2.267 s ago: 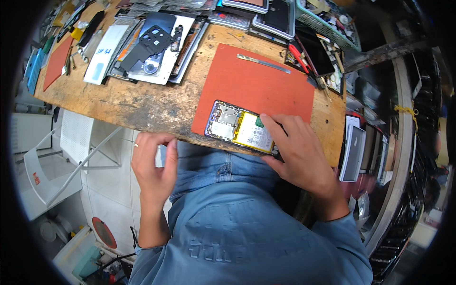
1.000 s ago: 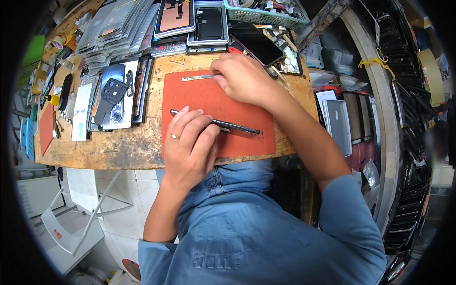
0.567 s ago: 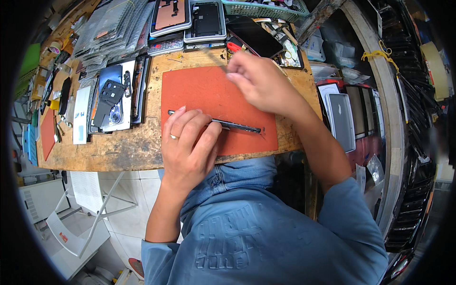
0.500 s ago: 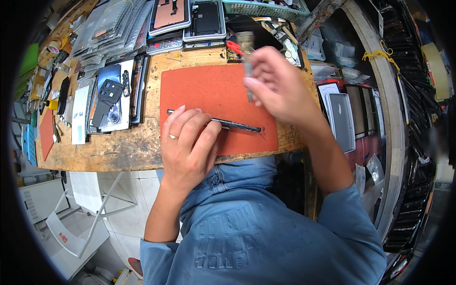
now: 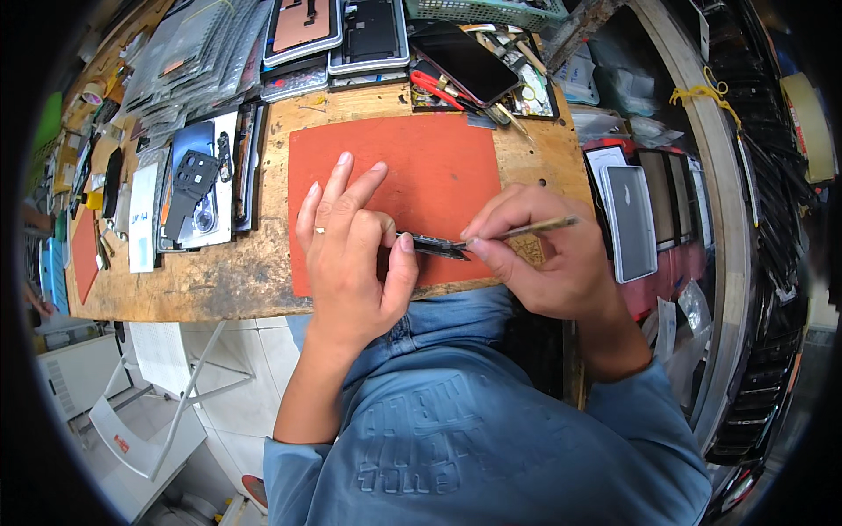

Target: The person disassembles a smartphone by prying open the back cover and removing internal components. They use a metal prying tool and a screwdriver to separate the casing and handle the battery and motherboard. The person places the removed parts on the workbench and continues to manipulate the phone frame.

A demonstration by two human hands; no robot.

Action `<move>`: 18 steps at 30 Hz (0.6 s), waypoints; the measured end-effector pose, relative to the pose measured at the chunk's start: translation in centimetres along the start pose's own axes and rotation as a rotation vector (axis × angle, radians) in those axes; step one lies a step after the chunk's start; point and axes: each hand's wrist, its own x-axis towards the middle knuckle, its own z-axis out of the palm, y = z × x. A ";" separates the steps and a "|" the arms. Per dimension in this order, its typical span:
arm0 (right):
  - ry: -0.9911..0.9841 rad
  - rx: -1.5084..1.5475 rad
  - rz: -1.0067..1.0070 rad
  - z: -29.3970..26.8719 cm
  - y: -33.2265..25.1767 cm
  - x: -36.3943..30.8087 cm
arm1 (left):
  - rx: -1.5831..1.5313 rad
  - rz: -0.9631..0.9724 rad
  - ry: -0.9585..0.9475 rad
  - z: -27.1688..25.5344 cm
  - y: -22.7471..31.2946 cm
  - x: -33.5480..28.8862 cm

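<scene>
My left hand (image 5: 355, 254) pinches a thin black phone frame (image 5: 436, 247) between thumb and forefinger, its other fingers raised. The frame stands on its narrow side, edge up, over an orange-red work mat (image 5: 395, 158). From the right, my right hand (image 5: 548, 254) grips a slim pen-like tool (image 5: 535, 228) between thumb and fingers. The tool's tip meets the right end of the frame. Exactly what kind of tip it has is too small to tell. Part of the frame is hidden behind my left fingers.
Beyond the mat, a tray holds red-handled pliers (image 5: 436, 89), a dark phone (image 5: 465, 61) and several hand tools. Phone-part trays (image 5: 368, 39) and plastic sleeves (image 5: 193, 61) are stacked at the back left. Phone parts (image 5: 197, 180) lie left of the mat.
My right hand has come down and nearer, bringing the slim tool to the frame. My left hand has gone from resting over the frame to pinching it, fingers lifted.
</scene>
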 end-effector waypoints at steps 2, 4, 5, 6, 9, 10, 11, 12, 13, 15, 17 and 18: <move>0.004 -0.017 -0.044 0.3 0.4 -0.1 | 0.024 -0.009 0.008 -0.1 0.2 -0.1; 0.013 -0.010 -0.051 0.7 0.7 -0.2 | 0.040 -0.059 0.050 0.0 0.6 -0.5; 0.016 -0.021 -0.057 0.9 0.7 -0.3 | 0.043 -0.105 0.088 0.2 0.9 -0.7; 0.021 -0.028 -0.058 1.1 0.7 -0.5 | 0.047 -0.154 0.121 0.3 1.0 -1.1; 0.019 -0.065 -0.087 1.8 0.5 -0.9 | -0.190 -0.261 0.346 2.2 0.3 -2.1; 0.013 -0.079 -0.104 2.0 0.4 -1.0 | -0.312 -0.314 0.461 2.8 0.3 -2.3; 0.019 -0.105 -0.118 2.2 0.3 -1.2 | -0.319 -0.358 0.384 2.7 0.3 -2.9; 0.024 -0.128 -0.136 2.4 0.2 -1.4 | -0.390 -0.367 0.461 3.1 0.3 -2.9; 0.030 -0.151 -0.155 2.5 0.0 -1.5 | -0.461 -0.372 0.540 3.9 0.4 -2.7; 0.044 -0.190 -0.165 2.7 -0.3 -1.6 | -0.532 -0.382 0.619 4.0 0.7 -2.4; 0.055 -0.211 -0.170 2.9 -0.5 -1.8 | -0.601 -0.438 0.661 3.8 0.8 -2.4; 0.058 -0.212 -0.164 3.0 -0.5 -2.1 | -0.639 -0.468 0.679 3.7 0.7 -2.5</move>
